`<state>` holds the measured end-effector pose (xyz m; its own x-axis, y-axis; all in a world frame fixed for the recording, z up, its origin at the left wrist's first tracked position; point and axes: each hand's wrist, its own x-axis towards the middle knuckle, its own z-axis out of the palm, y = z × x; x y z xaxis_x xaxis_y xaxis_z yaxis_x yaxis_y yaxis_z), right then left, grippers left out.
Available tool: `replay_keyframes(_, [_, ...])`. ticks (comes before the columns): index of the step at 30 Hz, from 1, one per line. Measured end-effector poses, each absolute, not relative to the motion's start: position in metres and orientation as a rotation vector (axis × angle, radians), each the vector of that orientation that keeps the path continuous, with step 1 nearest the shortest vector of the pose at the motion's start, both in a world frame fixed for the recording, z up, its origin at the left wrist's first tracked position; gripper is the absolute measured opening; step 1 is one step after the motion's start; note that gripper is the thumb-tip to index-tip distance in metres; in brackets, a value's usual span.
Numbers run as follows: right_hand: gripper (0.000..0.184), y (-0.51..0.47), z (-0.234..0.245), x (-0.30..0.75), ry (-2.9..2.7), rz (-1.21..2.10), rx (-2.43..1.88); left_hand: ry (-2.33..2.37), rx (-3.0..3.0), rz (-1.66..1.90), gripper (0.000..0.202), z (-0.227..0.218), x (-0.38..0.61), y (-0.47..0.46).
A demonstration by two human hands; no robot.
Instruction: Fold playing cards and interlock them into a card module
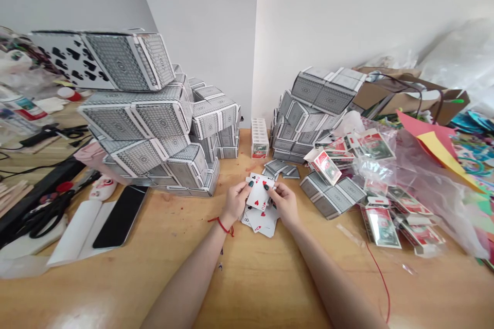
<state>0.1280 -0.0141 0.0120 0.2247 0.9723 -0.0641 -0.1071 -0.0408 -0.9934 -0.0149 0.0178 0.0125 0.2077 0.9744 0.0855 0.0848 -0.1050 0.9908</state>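
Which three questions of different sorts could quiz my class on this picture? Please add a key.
1. True or false: the red bracelet circles the wrist of the left hand.
2. Which suit shows on the top card, held by the left hand and the right hand?
3. The black phone lies: A) left of both hands; B) right of both hands; C) between them.

Key: 1. True. 2. Hearts. 3. A.

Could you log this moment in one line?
left hand: holding two of hearts | right hand: holding same card | underneath: loose playing cards | at left: black smartphone
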Motion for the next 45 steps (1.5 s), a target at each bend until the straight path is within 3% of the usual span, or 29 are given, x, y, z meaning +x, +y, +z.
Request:
replay_keyframes(11, [0.033, -0.013, 0.007, 0.133, -0.889, 1.224, -1.199, 1.009, 1.337, 1.036, 0.038, 0.016, -0.018, 0.019])
replay_keyframes(20, [0.031, -0.013, 0.009, 0.134, -0.814, 1.285, -1.147, 0.778, 1.002, 0.772, 0.023, 0.016, -0.027, 0.027])
replay_keyframes(45, [0.029, -0.016, 0.004, 0.135, -0.997, 1.122, -1.255, 0.878, 0.966, 0.717, 0.034, 0.014, -0.023, 0.032])
